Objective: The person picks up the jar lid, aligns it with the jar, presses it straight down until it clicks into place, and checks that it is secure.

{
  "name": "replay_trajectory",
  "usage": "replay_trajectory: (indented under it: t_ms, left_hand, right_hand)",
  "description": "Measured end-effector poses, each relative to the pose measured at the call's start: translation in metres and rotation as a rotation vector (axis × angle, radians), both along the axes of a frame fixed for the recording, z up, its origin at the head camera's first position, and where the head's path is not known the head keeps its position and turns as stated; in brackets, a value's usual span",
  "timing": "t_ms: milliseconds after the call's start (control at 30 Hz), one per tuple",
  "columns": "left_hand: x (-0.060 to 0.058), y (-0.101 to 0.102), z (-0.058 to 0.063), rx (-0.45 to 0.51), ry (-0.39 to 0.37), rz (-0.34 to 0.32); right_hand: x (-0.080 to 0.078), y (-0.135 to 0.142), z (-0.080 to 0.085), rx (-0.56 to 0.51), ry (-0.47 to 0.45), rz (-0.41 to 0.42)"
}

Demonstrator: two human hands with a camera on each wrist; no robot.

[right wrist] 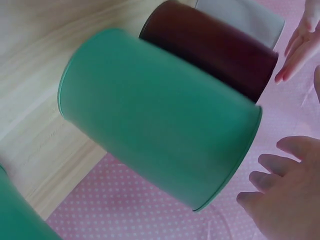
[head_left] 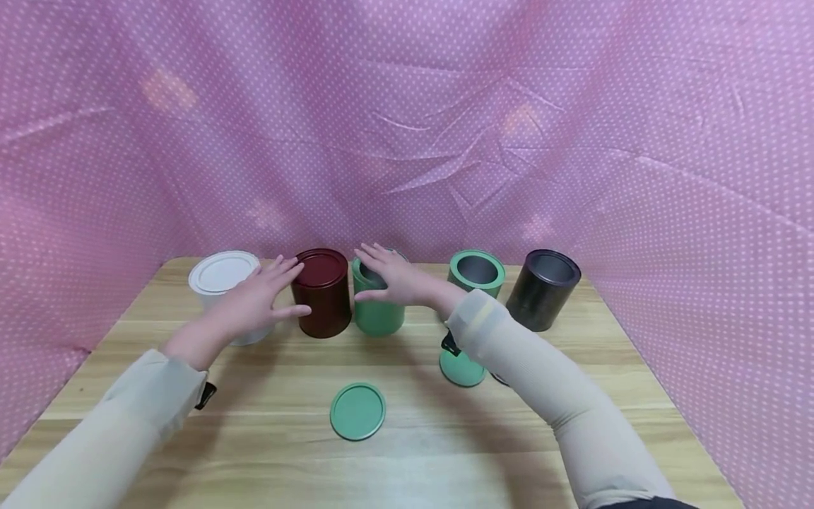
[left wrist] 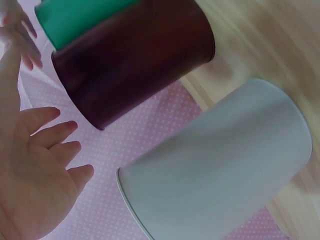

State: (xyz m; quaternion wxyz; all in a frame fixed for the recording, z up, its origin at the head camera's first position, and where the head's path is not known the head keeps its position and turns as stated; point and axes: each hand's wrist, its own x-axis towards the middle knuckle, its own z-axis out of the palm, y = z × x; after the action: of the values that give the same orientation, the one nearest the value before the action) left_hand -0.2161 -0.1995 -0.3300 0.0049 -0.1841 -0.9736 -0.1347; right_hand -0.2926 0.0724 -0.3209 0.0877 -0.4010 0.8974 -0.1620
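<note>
My left hand (head_left: 254,300) hovers between the white can (left wrist: 215,165) and the dark red can (left wrist: 135,60), its fingers spread and holding nothing. The white can and the red can (head_left: 322,293) both have lids on. My right hand (head_left: 397,279) reaches over the near green can (right wrist: 155,117), fingers extended; in the right wrist view it is apart from that can's rim. This green can (head_left: 379,318) shows a dark opening, partly hidden by the hand. A green lid (head_left: 358,411) lies flat on the table in front of the cans.
On the right stand a second green can (head_left: 477,268) and a black can (head_left: 543,290), both uncovered. Another green lid (head_left: 462,367) lies beneath the right forearm, with a dark edge beside it. A pink dotted cloth (head_left: 407,127) surrounds the wooden table (head_left: 286,466) behind and at the sides.
</note>
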Motion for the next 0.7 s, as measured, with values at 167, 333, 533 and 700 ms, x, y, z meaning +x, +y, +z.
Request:
replay_trajectory:
  t_ms: [167, 333, 533, 700]
  left_hand:
    - [0.008, 0.005, -0.005, 0.015, 0.04, -0.027]
    - [0.019, 0.01, -0.015, -0.018, 0.128, -0.063]
    - [0.033, 0.018, -0.027, 0.001, 0.222, -0.124]
    - [0.04, 0.022, -0.042, 0.027, 0.221, -0.151]
  right_hand:
    - [0.014, 0.007, -0.006, -0.019, 0.028, 0.01]
    - [0.032, 0.012, -0.014, -0.047, 0.029, 0.044]
    - [0.052, 0.018, -0.024, -0.083, 0.01, 0.087]
    - [0.063, 0.024, -0.032, -0.097, -0.006, 0.116]
